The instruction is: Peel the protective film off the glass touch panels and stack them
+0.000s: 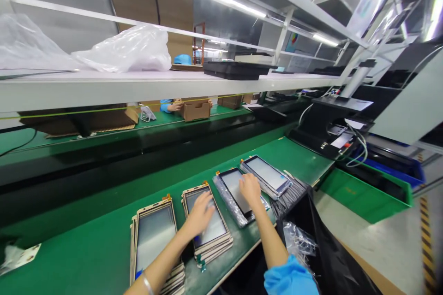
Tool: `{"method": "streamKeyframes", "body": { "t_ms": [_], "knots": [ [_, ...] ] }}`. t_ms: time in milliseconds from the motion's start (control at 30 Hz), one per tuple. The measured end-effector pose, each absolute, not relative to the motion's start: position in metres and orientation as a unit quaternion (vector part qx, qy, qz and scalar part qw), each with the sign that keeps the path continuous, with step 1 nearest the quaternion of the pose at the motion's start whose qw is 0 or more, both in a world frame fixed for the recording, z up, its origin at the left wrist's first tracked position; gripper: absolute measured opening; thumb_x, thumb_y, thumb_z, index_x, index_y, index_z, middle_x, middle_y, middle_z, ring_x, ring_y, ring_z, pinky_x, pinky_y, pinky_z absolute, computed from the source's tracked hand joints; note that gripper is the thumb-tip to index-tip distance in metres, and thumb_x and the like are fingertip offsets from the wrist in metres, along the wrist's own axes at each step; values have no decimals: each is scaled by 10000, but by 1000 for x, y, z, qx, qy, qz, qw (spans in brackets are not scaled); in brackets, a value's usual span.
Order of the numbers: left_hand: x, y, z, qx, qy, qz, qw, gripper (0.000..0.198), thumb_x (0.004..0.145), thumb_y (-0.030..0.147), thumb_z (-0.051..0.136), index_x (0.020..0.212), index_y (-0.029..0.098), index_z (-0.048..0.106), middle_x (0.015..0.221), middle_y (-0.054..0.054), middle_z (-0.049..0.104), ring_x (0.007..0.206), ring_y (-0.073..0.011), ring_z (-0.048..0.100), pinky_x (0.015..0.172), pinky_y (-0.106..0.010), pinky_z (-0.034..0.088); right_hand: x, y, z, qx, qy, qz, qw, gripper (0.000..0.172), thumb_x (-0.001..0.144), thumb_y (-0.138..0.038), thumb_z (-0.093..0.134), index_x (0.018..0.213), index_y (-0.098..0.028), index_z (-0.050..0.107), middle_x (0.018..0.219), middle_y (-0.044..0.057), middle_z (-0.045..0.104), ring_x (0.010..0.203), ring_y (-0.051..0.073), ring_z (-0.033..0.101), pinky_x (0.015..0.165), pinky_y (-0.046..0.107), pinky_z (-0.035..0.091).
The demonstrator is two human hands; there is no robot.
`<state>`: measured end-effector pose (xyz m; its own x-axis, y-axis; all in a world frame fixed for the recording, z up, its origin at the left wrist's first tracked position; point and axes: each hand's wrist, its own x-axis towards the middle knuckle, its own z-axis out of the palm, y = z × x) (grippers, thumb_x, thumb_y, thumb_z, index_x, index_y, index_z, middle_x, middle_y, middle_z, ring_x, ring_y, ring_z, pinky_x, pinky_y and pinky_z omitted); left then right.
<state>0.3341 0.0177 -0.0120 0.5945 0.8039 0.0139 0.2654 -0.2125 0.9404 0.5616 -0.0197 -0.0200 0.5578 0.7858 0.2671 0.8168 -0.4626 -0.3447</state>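
Note:
Several stacks of flat touch panels lie in a row on the green bench [86, 239]. My left hand [201, 214] rests flat, fingers stretched, on the top panel of the second stack [211, 235]. My right hand [249, 190] lies palm down with fingers spread on a dark panel in a clear plastic sleeve [231, 189]. Another sleeved panel stack [266, 173] sits just right of that hand. A further stack with tan frames [152, 239] lies left of my left forearm.
A black bin bag [311, 235] hangs open at the bench's right front edge. Black equipment with cables [332, 129] stands at the right. A white shelf [138, 85] with plastic bags runs overhead. Across the conveyor, another person's hands [175, 106] work near a cardboard box [196, 109].

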Motion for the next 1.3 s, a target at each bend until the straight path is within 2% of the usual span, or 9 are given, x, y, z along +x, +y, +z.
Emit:
{"method": "streamKeyframes", "body": {
  "t_ms": [67, 133, 233, 367, 500, 833, 1100, 1300],
  "knots": [
    [369, 23, -15, 692, 376, 246, 565, 267, 839, 289, 616, 1083, 178, 628, 1288, -113, 567, 1215, -265, 492, 1058, -497, 326, 585, -18, -19, -871, -447, -38, 199, 233, 858, -167, 470, 1008, -77, 625, 1021, 205, 594, 975, 319, 552, 792, 378, 411],
    [400, 27, -19, 642, 400, 235, 610, 274, 884, 303, 575, 1120, 165, 593, 1217, -96, 589, 1085, -242, 572, 944, -483, 445, 597, -18, -21, -876, -444, -42, 183, 221, 855, -168, 485, 1002, -89, 629, 972, 181, 608, 938, 297, 566, 777, 357, 413],
    [427, 34, -23, 569, 436, 238, 656, 301, 894, 309, 563, 1158, 164, 563, 1190, -92, 582, 1008, -227, 596, 853, -443, 507, 592, -17, -24, -864, -472, -58, 167, 220, 876, -166, 464, 1027, -107, 614, 1016, 169, 599, 960, 281, 553, 795, 349, 408],
    [436, 47, -26, 484, 472, 264, 688, 329, 891, 303, 567, 1191, 170, 540, 1223, -98, 558, 1024, -234, 587, 847, -443, 512, 562, -14, -25, -814, -559, -60, 142, 156, 889, -245, 517, 992, -155, 591, 1039, 109, 594, 995, 244, 537, 817, 311, 409],
    [435, 58, -27, 431, 490, 287, 701, 333, 893, 308, 564, 1194, 170, 539, 1225, -98, 557, 1033, -237, 583, 856, -449, 505, 534, -8, -24, -785, -609, -41, 105, 252, 830, -385, 620, 929, -158, 573, 976, 99, 606, 948, 259, 561, 767, 321, 437],
    [431, 62, -26, 416, 476, 293, 717, 311, 894, 310, 561, 1172, 171, 556, 1224, -95, 564, 1054, -238, 574, 887, -460, 485, 527, 3, -11, -790, -612, -4, 35, 135, 888, -208, 524, 1000, -146, 565, 1010, 134, 621, 967, 255, 608, 720, 300, 463],
    [429, 59, -30, 472, 460, 271, 701, 325, 897, 317, 555, 1188, 174, 546, 1232, -98, 560, 1056, -241, 575, 885, -462, 488, 526, 8, -7, -795, -604, 43, 23, 191, 932, -198, 459, 1048, -104, 578, 1030, 141, 634, 956, 231, 618, 765, 321, 477],
    [430, 53, -34, 607, 424, 249, 624, 352, 898, 318, 550, 1228, 196, 530, 1342, -105, 490, 1175, -272, 504, 978, -519, 411, 537, 15, -10, -786, -606, 101, 75, 218, 925, -326, 536, 973, -124, 603, 939, 44, 633, 835, 164, 617, 781, 364, 504]
  ]
}}
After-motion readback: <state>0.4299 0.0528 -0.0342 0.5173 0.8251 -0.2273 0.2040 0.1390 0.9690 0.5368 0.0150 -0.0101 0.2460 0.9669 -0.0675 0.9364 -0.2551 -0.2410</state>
